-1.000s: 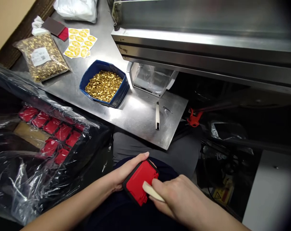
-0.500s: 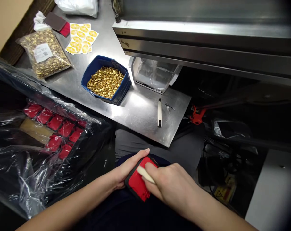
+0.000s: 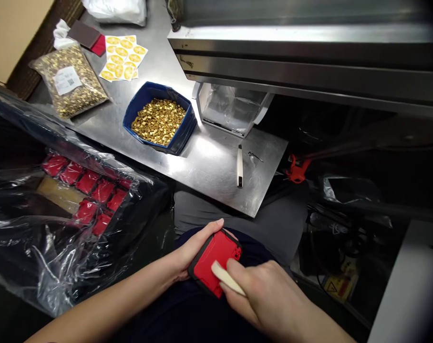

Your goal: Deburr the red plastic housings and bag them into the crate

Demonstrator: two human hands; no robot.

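Ahead of the hands, a brushed steel tabletop [image 3: 209, 166] catches a bright glare from overhead light. Beyond it and to the right runs a long steel machine housing [image 3: 309, 52] with a dark gap beneath. Far off to the upper left stands a tan wall [image 3: 12, 33] edged by a dark brown strip [image 3: 41, 47]. A pale grey panel [image 3: 409, 290] sits to the right.
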